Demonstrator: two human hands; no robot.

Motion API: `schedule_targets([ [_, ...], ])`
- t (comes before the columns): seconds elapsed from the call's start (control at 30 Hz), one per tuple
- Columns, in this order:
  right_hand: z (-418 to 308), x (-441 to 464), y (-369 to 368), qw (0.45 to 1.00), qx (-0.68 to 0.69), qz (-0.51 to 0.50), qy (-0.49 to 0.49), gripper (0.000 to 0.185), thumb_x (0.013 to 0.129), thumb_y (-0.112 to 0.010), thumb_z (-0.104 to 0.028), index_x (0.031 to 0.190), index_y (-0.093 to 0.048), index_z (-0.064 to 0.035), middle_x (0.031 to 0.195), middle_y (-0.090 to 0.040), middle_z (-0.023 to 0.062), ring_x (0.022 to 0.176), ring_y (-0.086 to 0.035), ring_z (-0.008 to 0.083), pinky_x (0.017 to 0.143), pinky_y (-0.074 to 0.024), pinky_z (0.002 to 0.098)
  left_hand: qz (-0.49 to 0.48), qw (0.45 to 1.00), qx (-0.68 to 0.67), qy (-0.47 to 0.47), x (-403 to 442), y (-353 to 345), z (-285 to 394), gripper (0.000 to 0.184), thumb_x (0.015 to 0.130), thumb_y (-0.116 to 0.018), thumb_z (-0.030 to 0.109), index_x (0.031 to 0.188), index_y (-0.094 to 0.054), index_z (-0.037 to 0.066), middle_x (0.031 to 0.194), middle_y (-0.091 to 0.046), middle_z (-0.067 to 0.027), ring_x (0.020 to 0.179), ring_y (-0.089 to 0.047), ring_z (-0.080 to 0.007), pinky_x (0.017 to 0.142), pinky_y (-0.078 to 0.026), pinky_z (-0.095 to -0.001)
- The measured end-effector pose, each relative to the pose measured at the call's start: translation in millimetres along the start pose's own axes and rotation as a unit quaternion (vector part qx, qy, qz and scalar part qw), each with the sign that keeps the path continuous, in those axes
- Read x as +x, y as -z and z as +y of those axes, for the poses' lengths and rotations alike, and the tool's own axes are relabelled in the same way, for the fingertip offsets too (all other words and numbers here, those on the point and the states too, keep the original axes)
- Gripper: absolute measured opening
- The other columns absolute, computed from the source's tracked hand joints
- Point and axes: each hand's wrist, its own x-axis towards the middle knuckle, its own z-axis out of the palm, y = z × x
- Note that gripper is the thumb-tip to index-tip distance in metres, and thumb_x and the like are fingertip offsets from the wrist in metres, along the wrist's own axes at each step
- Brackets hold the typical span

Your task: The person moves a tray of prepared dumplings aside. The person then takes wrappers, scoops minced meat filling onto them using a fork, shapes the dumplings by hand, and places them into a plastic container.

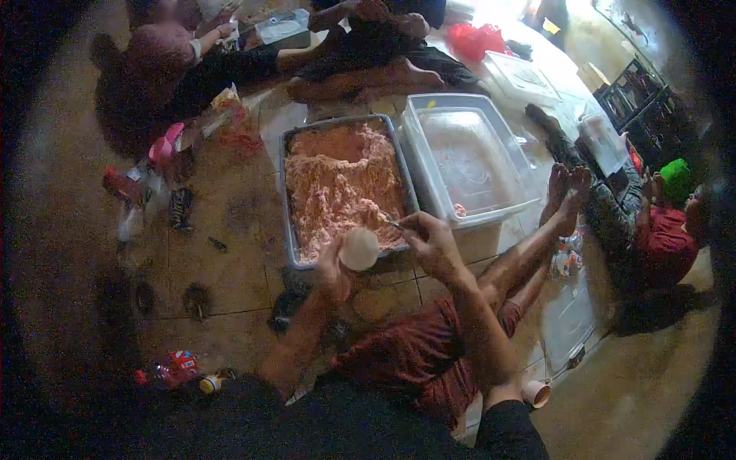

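Observation:
My left hand (333, 270) holds a thin, round, pale dough wrapper (359, 249) by its left edge, at the near edge of a grey-blue rectangular tub (288, 228). Minced pink meat filling (337, 180) lies heaped and spread in that tub. My right hand (435, 244) pinches a thin metal utensil (392, 223) pointing left over the filling. A lump of filling hides the utensil's tip, so its kind is unclear. The wrapper and the utensil are slightly apart.
Right of the tub stands a clear plastic box (529, 204) with a bit of filling in its near corner. Other people sit around on the tiled floor. A red-labelled bottle (178, 369) lies at lower left, and a cup (537, 394) at lower right.

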Motion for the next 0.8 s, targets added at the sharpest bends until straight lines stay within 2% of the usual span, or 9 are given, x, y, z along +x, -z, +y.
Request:
schedule_targets([
  [0.07, -13, -11, -9, 0.997, 0.05, 0.062, 0.003, 0.016, 0.095, -0.066, -0.009, 0.107, -0.068, 0.0018, 0.094, -0.073, 0.0116, 0.086, -0.065, 0.013, 0.078, -0.0527, 0.0327, 0.011, 0.988, -0.153, 0.031, 22, 0, 8, 0.067, 0.102, -0.047, 0.053, 0.138, -0.05, -0.003, 0.13, -0.062, -0.0204, 0.113, -0.063, -0.0347, 0.102, -0.049, -0.0462],
  [0.13, -22, -18, -23, 0.996, 0.03, 0.08, 0.012, 0.016, 0.095, -0.063, -0.005, 0.11, -0.067, -0.0003, 0.092, -0.071, 0.012, 0.085, -0.067, 0.0188, 0.077, -0.0533, 0.0353, 0.06, 0.97, -0.225, 0.07, 36, 0, 19, 0.079, 0.1, -0.045, 0.063, 0.146, -0.045, -0.001, 0.136, -0.059, -0.0236, 0.114, -0.061, -0.0395, 0.106, -0.046, -0.0498],
  [0.17, -19, -20, -33, 0.988, -0.026, 0.126, 0.08, 0.018, 0.094, -0.061, -0.002, 0.112, -0.066, -0.0012, 0.091, -0.069, 0.0123, 0.085, -0.067, 0.0241, 0.076, -0.0535, 0.0377, -0.057, 0.918, -0.373, 0.117, 31, -12, 35, 0.085, 0.098, -0.043, 0.066, 0.145, -0.044, -0.006, 0.137, -0.058, -0.025, 0.122, -0.057, -0.041, 0.11, -0.042, -0.053],
  [0.23, -3, -29, -52, 0.969, -0.139, 0.145, 0.144, 0.03, 0.089, -0.057, 0.006, 0.116, -0.064, -0.0033, 0.094, -0.063, 0.015, 0.088, -0.064, 0.0378, 0.076, -0.0534, 0.0446, -0.04, 0.932, -0.354, 0.073, 29, -34, 37, 0.096, 0.097, -0.042, 0.07, 0.142, -0.041, -0.015, 0.14, -0.055, -0.0281, 0.129, -0.053, -0.0416, 0.113, -0.039, -0.0555],
  [0.37, -11, -36, -62, 0.967, -0.068, 0.18, 0.169, 0.036, 0.084, -0.059, 0.004, 0.119, -0.064, -0.0023, 0.102, -0.062, 0.0175, 0.093, -0.064, 0.0383, 0.08, -0.0535, 0.0455, -0.087, 0.938, -0.33, 0.061, 7, -51, 57, 0.104, 0.095, -0.035, 0.078, 0.144, -0.036, -0.014, 0.144, -0.049, -0.0264, 0.132, -0.049, -0.0381, 0.116, -0.034, -0.05],
  [0.53, -9, -44, -67, 0.972, -0.113, 0.113, 0.172, 0.041, 0.082, -0.06, 0.002, 0.122, -0.063, -0.0051, 0.107, -0.062, 0.0149, 0.098, -0.064, 0.0359, 0.084, -0.0546, 0.043, -0.119, 0.939, -0.316, 0.063, 31, -36, 52, 0.112, 0.092, -0.029, 0.083, 0.144, -0.036, -0.016, 0.144, -0.048, -0.0292, 0.132, -0.05, -0.0399, 0.116, -0.035, -0.0517],
  [0.6, 1, -49, -65, 0.962, -0.163, 0.103, 0.195, 0.041, 0.084, -0.061, -0.001, 0.125, -0.063, -0.0078, 0.113, -0.062, 0.0136, 0.102, -0.065, 0.0342, 0.087, -0.0552, 0.0415, -0.033, 0.934, -0.347, 0.074, 29, -40, 52, 0.106, 0.095, -0.028, 0.079, 0.143, -0.038, -0.016, 0.143, -0.049, -0.0306, 0.135, -0.047, -0.0421, 0.117, -0.034, -0.0537],
  [0.7, 1, -50, -40, 0.939, -0.253, 0.075, 0.221, 0.043, 0.075, -0.061, 0.001, 0.117, -0.065, -0.0058, 0.102, -0.062, 0.0149, 0.095, -0.065, 0.0355, 0.08, -0.0546, 0.0431, -0.079, 0.913, -0.389, 0.089, 23, -3, 52, 0.1, 0.097, -0.03, 0.073, 0.14, -0.041, -0.016, 0.14, -0.05, -0.032, 0.135, -0.045, -0.0452, 0.118, -0.032, -0.0555],
  [0.8, -8, -45, -3, 0.953, -0.266, -0.028, 0.143, 0.025, 0.085, -0.058, -0.004, 0.11, -0.062, -0.0078, 0.106, -0.063, 0.0118, 0.098, -0.068, 0.035, 0.081, -0.0567, 0.0446, -0.169, 0.86, -0.475, 0.077, 23, 26, 65, 0.091, 0.1, -0.035, 0.067, 0.14, -0.042, -0.015, 0.138, -0.051, -0.0315, 0.132, -0.048, -0.0437, 0.115, -0.037, -0.0549],
])
